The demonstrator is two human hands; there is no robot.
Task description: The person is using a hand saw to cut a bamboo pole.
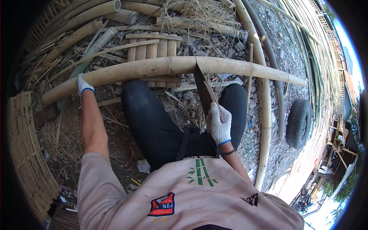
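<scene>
A thick bamboo pole (pixel 153 67) lies crosswise in front of my knees. My left hand (pixel 84 84), in a white glove with a blue cuff, rests against its near side towards the left end; the fingers are mostly hidden behind the pole. My right hand (pixel 220 122), gloved the same way, is closed round the handle of a hand saw (pixel 204 86). The dark saw blade points away from me, and its far part sits in a cut across the bamboo, right of the middle. The wooden handle shows partly above my fingers.
A slatted bamboo stand (pixel 151 50) shows behind the pole. Another long bamboo pole (pixel 265 115) runs lengthwise on my right, with a black tyre (pixel 299 123) beyond. Cut bamboo pieces (pixel 76 36) pile up at far left, near dry straw (pixel 203 15). A woven bamboo panel (pixel 27 145) lies at left.
</scene>
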